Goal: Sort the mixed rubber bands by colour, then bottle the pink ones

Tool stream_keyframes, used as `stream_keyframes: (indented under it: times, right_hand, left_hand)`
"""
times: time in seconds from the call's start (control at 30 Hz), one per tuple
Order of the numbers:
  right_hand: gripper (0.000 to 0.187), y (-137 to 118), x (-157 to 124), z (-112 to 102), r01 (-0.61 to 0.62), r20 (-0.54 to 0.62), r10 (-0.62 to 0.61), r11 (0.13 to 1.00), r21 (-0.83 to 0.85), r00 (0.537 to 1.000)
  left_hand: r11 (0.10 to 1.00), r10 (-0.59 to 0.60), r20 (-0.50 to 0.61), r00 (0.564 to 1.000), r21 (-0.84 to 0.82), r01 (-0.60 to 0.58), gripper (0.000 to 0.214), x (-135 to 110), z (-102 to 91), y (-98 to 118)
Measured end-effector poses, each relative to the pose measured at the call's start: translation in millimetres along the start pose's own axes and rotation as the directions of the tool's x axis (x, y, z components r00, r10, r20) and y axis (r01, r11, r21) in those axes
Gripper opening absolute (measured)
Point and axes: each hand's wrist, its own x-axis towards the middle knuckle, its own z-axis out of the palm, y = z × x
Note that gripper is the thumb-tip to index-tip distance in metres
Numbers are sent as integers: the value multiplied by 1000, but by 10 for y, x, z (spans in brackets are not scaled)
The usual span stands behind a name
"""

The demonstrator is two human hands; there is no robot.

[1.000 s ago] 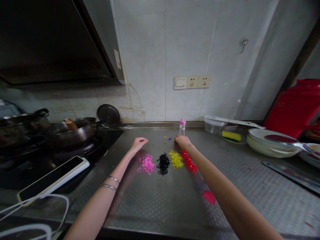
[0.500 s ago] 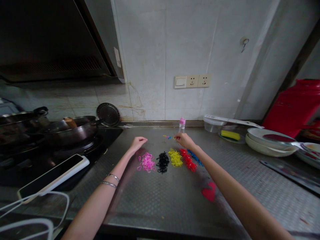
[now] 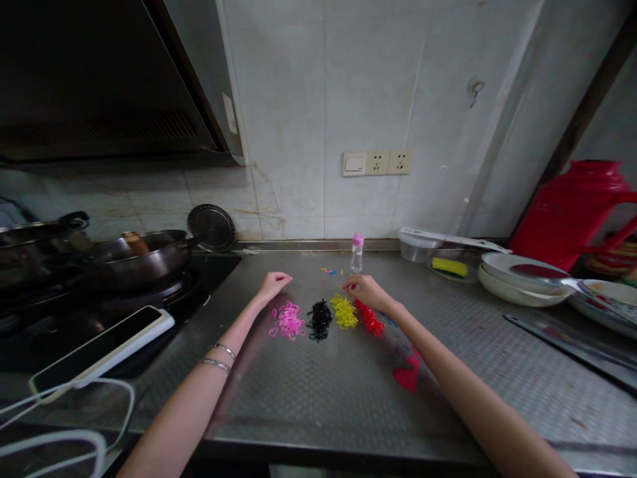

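Small rubber bands lie sorted by colour in a row on the metal counter: a pink pile [image 3: 289, 320], a black pile [image 3: 319, 320], a yellow pile [image 3: 344, 311] and a red pile [image 3: 369, 318]. A blue pile [image 3: 391, 320] is mostly hidden behind my right forearm. My left hand [image 3: 273, 285] hovers beyond the pink pile, thumb and fingers pinched; anything between them is too small to make out. My right hand [image 3: 367, 292] is pinched just beyond the yellow and red piles, with a tiny yellow rubber band [image 3: 340, 287] at its fingertips. A few mixed bands [image 3: 329, 271] lie farther back.
A clear bottle with a pink cap [image 3: 357, 252] stands near the wall. On the left are a pan [image 3: 149, 255] on the stove and a white device [image 3: 104, 348] with cables. Bowls [image 3: 522, 285], a sponge [image 3: 449, 267] and a red flask [image 3: 572, 212] occupy the right.
My right hand has drawn back from beside the scattered bands toward the yellow pile, uncovering the bottle's lower part. My left hand has stayed pinched in place. The view has shifted slightly.
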Motion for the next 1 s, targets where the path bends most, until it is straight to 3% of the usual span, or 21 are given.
stream_keyframes:
  times: [0.2, 0.5, 0.8, 1.0]
  right_hand:
    - [23, 116, -36, -73, -25, -39, 29, 996, 85, 999]
    - [22, -55, -60, 60, -6, 29, 2, 993, 118, 1000]
    - [29, -58, -71, 94, -18, 40, 11, 982, 190, 999]
    - [29, 15, -95, -79, -65, -83, 78, 986, 154, 993]
  left_hand:
    - [1000, 21, 25, 999, 5, -21, 27, -6, 58, 13]
    - [1000, 13, 34, 999, 28, -14, 24, -25, 52, 4]
    - [1000, 14, 40, 999, 27, -15, 25, -32, 49, 20]
    - [998, 44, 45, 998, 35, -46, 24, -3, 122, 72]
